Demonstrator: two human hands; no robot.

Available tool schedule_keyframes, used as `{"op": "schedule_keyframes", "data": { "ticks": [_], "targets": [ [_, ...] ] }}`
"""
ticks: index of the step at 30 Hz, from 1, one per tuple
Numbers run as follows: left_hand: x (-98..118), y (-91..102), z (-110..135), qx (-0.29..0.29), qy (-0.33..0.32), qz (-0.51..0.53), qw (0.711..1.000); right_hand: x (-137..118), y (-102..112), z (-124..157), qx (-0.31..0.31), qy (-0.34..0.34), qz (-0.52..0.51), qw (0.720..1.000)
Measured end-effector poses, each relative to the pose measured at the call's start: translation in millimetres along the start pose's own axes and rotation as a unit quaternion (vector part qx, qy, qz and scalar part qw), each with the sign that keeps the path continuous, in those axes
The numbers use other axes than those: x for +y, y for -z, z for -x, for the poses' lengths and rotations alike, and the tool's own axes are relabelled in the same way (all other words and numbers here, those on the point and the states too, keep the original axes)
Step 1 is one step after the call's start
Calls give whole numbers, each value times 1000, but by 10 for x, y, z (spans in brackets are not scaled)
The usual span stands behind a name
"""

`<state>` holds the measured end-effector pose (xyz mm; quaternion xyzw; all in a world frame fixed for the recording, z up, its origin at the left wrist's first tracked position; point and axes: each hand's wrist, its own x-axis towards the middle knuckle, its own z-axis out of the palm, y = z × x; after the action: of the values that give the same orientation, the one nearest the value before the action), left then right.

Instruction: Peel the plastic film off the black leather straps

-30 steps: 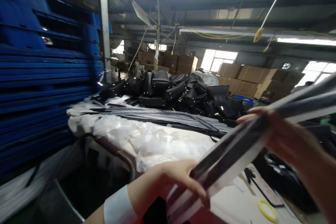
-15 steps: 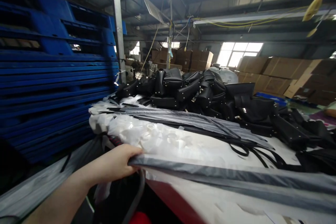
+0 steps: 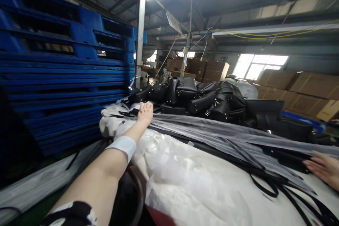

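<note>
Finding: the long grey strip [image 3: 212, 124] has shifted from the near side of the scene to the far side. Half a second earlier it was stretched above the near part of the white worktop [image 3: 233, 194]; it is now drawn out over the strip pile [image 3: 209, 140], just short of the heap of black bags [image 3: 201, 103]. In the inspector's judgement, the strip has been carried across and is at or close to lying on the pile, though its left end has not been released.

Left hand [image 3: 145, 113]: reaching far, arm extended over the white plastic wrapping [image 3: 169, 166]. Fingers are curled inward, nearly closed, and appear to grip the strip's left end; their undersides are hidden.

Right hand [image 3: 324, 168]: back in view at the right edge, having been out of sight half a second earlier. Fingers are part-extended and loosely apart, just beside the near edge of the strip. Whether they hold anything cannot be told.

Surroundings: loose black straps [image 3: 265, 192] trail toward the near right, and stacked blue pallets [image 3: 66, 93] stand at left, well apart from the strip
</note>
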<state>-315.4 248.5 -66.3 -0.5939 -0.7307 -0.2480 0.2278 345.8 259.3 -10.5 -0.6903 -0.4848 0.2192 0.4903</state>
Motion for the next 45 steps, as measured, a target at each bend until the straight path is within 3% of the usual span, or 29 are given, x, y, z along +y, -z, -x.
{"op": "schedule_keyframes", "data": {
  "ticks": [3, 7, 10, 13, 17, 21, 25, 29, 35, 40, 45],
  "targets": [
    [1, -289, 430, -29, 3, 25, 999, 248, -357, 83, -64, -129, -69, 987],
    [20, -392, 1065, -87, -19, 76, 993, 612, -477, 735, -221, -104, 0, 970],
    [226, -338, 1231, -104, -49, 123, 986, 655, -454, 1346, -304, -82, 61, 947],
    [634, -282, 1222, -107, -79, 183, 974, 569, -455, 1889, -327, -58, 60, 941],
    [1306, -205, 1352, -115, -124, 269, 948, 590, -493, 2621, -327, -49, -15, 944],
    [1907, -182, 1835, -149, -161, 331, 918, 932, -581, 3364, -380, -100, -86, 916],
    [2384, -246, 2427, -218, -192, 365, 884, 1331, -658, 3908, -386, -191, -153, 890],
    [2798, -291, 2734, -287, -222, 379, 852, 1522, -684, 4182, -395, -224, -210, 866],
    [3259, -244, 2686, -340, -298, 339, 825, 1646, -714, 4265, -386, -222, -221, 868],
    [3428, -241, 2676, -359, -378, 296, 800, 1757, -699, 4279, -376, -202, -209, 880],
    [3469, -235, 2729, -367, -385, 293, 794, 1808, -642, 4276, -367, -195, -210, 885]
  ]
}}
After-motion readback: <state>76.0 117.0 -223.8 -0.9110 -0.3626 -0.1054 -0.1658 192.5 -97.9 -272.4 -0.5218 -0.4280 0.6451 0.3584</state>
